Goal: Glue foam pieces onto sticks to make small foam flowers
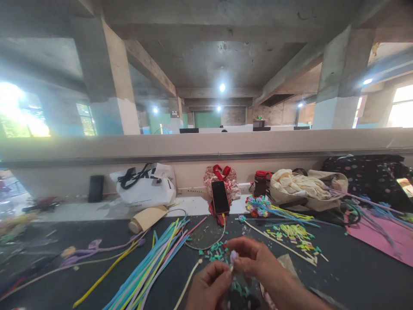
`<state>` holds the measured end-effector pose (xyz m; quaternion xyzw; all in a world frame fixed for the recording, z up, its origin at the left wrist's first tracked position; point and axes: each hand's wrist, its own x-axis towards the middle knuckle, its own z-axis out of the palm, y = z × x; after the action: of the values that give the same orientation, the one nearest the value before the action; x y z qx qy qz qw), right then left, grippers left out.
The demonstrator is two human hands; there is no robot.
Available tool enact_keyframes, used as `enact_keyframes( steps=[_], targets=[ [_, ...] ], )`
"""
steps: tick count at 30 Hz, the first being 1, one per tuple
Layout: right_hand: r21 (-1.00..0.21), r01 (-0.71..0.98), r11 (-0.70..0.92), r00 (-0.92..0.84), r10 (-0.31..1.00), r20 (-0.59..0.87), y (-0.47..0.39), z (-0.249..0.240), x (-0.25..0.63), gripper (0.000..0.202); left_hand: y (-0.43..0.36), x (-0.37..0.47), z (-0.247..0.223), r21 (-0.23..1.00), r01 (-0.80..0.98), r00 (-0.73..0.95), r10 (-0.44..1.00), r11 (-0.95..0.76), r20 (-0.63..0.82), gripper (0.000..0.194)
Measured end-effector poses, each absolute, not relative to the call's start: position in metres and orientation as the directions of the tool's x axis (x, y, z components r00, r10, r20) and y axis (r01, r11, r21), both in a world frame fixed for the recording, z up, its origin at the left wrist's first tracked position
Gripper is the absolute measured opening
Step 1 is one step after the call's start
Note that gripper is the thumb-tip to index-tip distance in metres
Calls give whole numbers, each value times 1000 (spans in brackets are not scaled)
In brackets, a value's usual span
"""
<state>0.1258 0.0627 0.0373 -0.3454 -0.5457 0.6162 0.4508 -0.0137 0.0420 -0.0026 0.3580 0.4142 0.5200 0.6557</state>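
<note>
Close together over the dark table, both hands work on one small lilac fuzzy flower (234,256). My right hand (258,262) comes in from the right, with thumb and fingers closed around the flower. Just below it, my left hand (209,284) is pinched at what looks like the flower's pale stem, mostly hidden by the fingertips. Behind the hands lie several short teal pipe cleaner pieces (214,252). A cream pipe cleaner (190,280) with a rounded tip lies beside my left hand.
Left of the hands spreads a bundle of coloured pipe cleaners (158,262). Behind stand a phone (220,196) on a cable and a white bag (146,185). To the right are a flower bunch (258,206), yellow cut pieces (292,232), a cream cloth bag (300,187) and a pink sheet (380,237).
</note>
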Motion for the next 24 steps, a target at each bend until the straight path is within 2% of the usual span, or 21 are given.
enact_keyframes(
  steps=[6,11,14,18,20,24],
  targets=[
    [-985,-171,22,-318,945,76,58,40,122,21,45,-14,-8,941,-296,83,986,163,-145,37],
    [-990,-143,-5,-307,951,39,60,42,119,23,40,-13,1,934,-301,82,981,194,-177,38],
    [-986,-165,-10,-306,951,42,61,42,119,25,38,-13,5,903,-364,101,973,228,-205,36],
    [-971,-223,-84,-276,961,-20,61,36,121,37,41,-16,3,820,-502,194,960,274,-202,36],
    [-953,-269,-136,-241,968,-70,61,28,121,34,43,-18,2,750,-586,214,951,307,-223,33],
    [-953,-270,-138,-340,940,-40,62,13,113,33,42,-16,5,575,-755,183,942,317,-280,28]
  ],
)
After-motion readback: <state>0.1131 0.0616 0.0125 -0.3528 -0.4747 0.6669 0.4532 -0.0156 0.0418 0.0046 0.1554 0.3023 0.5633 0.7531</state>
